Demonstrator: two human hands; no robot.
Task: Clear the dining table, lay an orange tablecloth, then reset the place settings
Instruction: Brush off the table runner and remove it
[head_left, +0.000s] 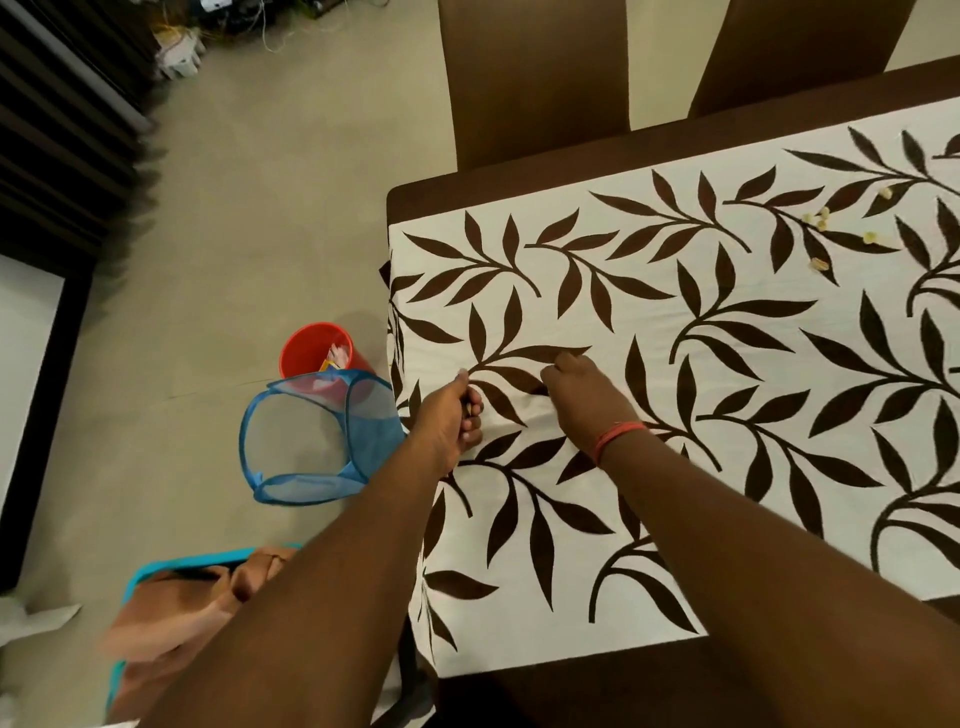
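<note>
- At the near left, on the floor, a turquoise basket (136, 587) holds a bundle of orange cloth (182, 608).
- A little farther off stands a blue mesh hamper (311, 441), just beside the counter's left end, with an orange bucket (317, 351) right behind it, bits of pale rubbish inside.
- The left hand (447, 421) sits at the left edge of the counter (519, 176), fingers (471, 415) curled tight, pinching up the white cloth with brown leaves (675, 395) that covers the top.
- The right hand (582, 395), a red thread band at its wrist, is just beside the left one; its fingers are bent down onto the same cloth and look to be gathering it, though the grip itself is hidden under the hand.
- At the far right, a few small pale scraps (821, 221) lie scattered on the leaf cloth.
- Beyond the far side of the counter, two brown chair backs (530, 78) stand pushed in.
</note>
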